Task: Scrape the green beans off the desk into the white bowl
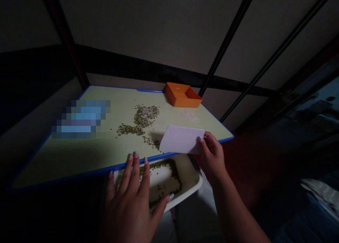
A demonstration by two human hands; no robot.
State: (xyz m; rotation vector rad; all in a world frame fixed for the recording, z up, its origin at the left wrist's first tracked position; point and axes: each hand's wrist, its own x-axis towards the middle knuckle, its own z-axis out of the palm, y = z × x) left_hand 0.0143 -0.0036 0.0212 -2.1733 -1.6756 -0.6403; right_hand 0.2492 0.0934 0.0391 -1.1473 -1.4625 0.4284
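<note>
My right hand (212, 155) grips a white plastic scraper (182, 140) by its right end, its left end close to the near edge of the table. Small green beans, perhaps mung beans (145, 116), lie scattered over the tabletop, with whitish grains mixed into the farther heap. My left hand (135, 197) is spread with fingers apart, fingertips at the table's blue rim (106, 170). Below that edge sits a white basin (197, 184), partly covered by my left hand, with more green beans along its inside.
An orange open box (185, 96) stands at the table's far right corner. In front of it lies a small patch of white grains (189, 115). A blurred-out blue item (83, 119) rests on the left side. Panelled doors (148, 28) rise behind the table.
</note>
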